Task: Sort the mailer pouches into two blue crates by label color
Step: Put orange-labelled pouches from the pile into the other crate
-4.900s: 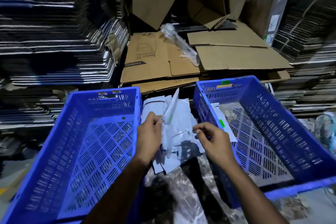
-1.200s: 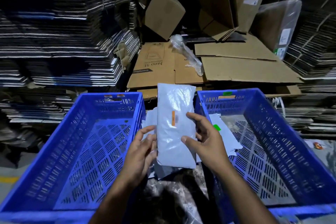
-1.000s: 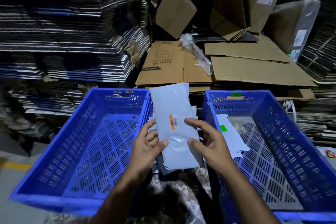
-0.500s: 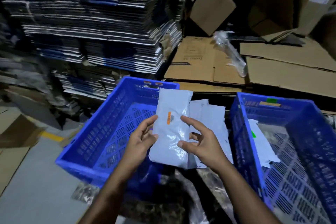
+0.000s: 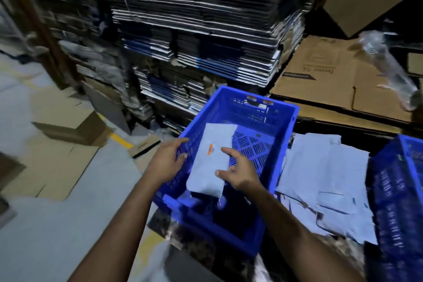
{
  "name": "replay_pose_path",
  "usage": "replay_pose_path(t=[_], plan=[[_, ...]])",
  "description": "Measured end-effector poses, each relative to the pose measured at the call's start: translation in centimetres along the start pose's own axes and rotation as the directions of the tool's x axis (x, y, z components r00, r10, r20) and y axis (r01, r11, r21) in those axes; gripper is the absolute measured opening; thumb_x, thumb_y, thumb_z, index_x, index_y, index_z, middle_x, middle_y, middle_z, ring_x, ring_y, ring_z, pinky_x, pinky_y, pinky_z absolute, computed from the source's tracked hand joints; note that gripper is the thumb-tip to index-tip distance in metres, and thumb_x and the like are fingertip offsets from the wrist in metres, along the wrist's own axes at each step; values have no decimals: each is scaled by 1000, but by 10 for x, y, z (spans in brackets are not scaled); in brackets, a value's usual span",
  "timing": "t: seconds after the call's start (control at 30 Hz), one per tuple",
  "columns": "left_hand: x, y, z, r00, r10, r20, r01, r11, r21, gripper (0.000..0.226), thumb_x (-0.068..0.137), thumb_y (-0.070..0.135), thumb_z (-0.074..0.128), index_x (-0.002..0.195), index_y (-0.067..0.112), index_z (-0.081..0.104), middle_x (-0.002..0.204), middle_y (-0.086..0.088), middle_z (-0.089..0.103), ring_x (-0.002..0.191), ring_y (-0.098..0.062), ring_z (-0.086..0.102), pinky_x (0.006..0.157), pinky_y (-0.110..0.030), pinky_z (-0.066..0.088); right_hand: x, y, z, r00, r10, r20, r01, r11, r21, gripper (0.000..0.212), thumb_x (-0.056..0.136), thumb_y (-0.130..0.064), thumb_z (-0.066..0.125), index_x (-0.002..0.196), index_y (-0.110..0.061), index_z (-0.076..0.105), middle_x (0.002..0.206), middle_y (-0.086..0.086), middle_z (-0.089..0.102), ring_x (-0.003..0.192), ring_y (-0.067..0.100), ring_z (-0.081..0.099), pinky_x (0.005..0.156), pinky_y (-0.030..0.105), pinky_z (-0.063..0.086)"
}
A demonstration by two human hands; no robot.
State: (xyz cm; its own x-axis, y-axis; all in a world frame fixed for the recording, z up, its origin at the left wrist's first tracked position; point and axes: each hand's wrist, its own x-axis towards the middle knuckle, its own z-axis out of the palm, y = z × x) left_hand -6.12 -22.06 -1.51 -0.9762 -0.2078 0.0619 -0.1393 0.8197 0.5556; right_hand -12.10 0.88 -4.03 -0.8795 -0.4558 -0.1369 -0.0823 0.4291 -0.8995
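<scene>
A grey mailer pouch [image 5: 208, 162] with an orange label [image 5: 209, 149] hangs tilted over the left blue crate [image 5: 290, 119], inside its near left corner. My right hand [image 5: 240, 174] has spread fingers, with forefinger and thumb touching the pouch's right edge. My left hand [image 5: 168, 160] is just left of the pouch at the crate's left wall, its fingers straight and apart from the pouch. A loose pile of grey pouches [image 5: 327, 178] lies between the two crates. Only the left wall of the right blue crate [image 5: 405, 174] shows, at the frame's edge.
Tall stacks of flattened cartons [image 5: 201, 30] rise behind the left crate. Flat brown cardboard sheets [image 5: 320, 80] lie behind the pile, with a clear plastic roll [image 5: 389, 68] on them. An open carton [image 5: 75, 126] sits on the grey floor [image 5: 57, 224] at left.
The view has swung left. The orange-label pouch has moved left from above the pile to over the left crate. My left hand has let go of it and my right fingers have spread.
</scene>
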Motion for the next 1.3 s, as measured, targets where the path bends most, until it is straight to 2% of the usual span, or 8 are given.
replay_pose_path(t=[0.1, 0.27, 0.37, 0.57, 0.77, 0.9, 1.0, 1.3], plan=[[11, -23, -2, 1000, 22, -2, -22, 993, 119, 55, 70, -10, 59, 123, 4, 64, 125, -17, 64, 117, -35, 59, 103, -36, 43, 26, 13, 36, 990, 142, 13, -139, 982, -125, 71, 75, -19, 85, 139, -18, 54, 127, 6, 65, 106, 23, 66, 92, 29, 49], [15, -28, -9, 995, 98, -7, -96, 985, 144, 50, 62, -4, 53, 108, 0, 72, 114, -20, 70, 107, -37, 65, 95, -30, 43, 54, 25, 75, 918, 298, 261, -210, 925, -316, 67, 91, -21, 68, 149, -7, 37, 149, 15, 46, 136, 27, 46, 107, 25, 33], [15, -24, -10, 992, 121, -19, -118, 982, 146, 48, 64, 2, 48, 105, 0, 72, 110, -19, 71, 103, -36, 66, 91, -29, 43, 52, 32, 83, 847, 368, 383, -155, 861, -484, 62, 85, -33, 60, 137, -1, 50, 142, 20, 53, 132, 28, 51, 104, 29, 36], [23, -19, 0, 997, 43, -62, -34, 989, 142, 50, 74, -6, 62, 122, 7, 67, 124, -10, 66, 117, -31, 58, 101, -27, 38, 52, 19, 50, 920, 226, 319, -64, 892, -447, 61, 90, -20, 67, 145, -8, 44, 146, 10, 52, 134, 21, 50, 108, 25, 35], [35, 67, 42, 991, 135, -21, -136, 988, -73, 40, 87, 11, 67, 127, 15, 63, 123, -3, 68, 104, -17, 66, 91, -23, 46, -11, -1, -46, 996, -65, -59, 55, 985, -162, 35, 87, -10, 67, 121, -17, 68, 105, -7, 71, 70, -11, 62, 72, 4, 45], [28, 157, 90, 956, 265, 127, -209, 917, -339, 35, 91, 5, 61, 125, 13, 64, 109, -2, 72, 94, -10, 67, 81, -5, 44, -79, 28, -106, 917, -91, -389, 41, 990, -134, 26, 83, -1, 63, 100, -19, 74, 88, -13, 73, 76, -6, 67, 70, 10, 50], [22, 215, 132, 908, 363, 209, -267, 886, -380, 32, 89, 4, 62, 120, 12, 67, 100, -3, 72, 88, -15, 69, 80, -11, 49, -125, 69, -136, 811, 1, -586, -94, 987, -129, 21, 84, -6, 66, 89, -25, 73, 79, -14, 73, 74, -2, 67, 71, 23, 55], [49, 273, 257, 972, 87, 220, -143, 956, 254, 46, 91, 39, 59, 123, 6, 53, 125, -16, 55, 119, -32, 54, 97, -37, 44, -197, 108, -178, 685, 171, -708, -201, 979, 42, 25, 82, -7, 64, 80, -32, 70, 71, -11, 71, 64, 7, 68, 66, 33, 58]])
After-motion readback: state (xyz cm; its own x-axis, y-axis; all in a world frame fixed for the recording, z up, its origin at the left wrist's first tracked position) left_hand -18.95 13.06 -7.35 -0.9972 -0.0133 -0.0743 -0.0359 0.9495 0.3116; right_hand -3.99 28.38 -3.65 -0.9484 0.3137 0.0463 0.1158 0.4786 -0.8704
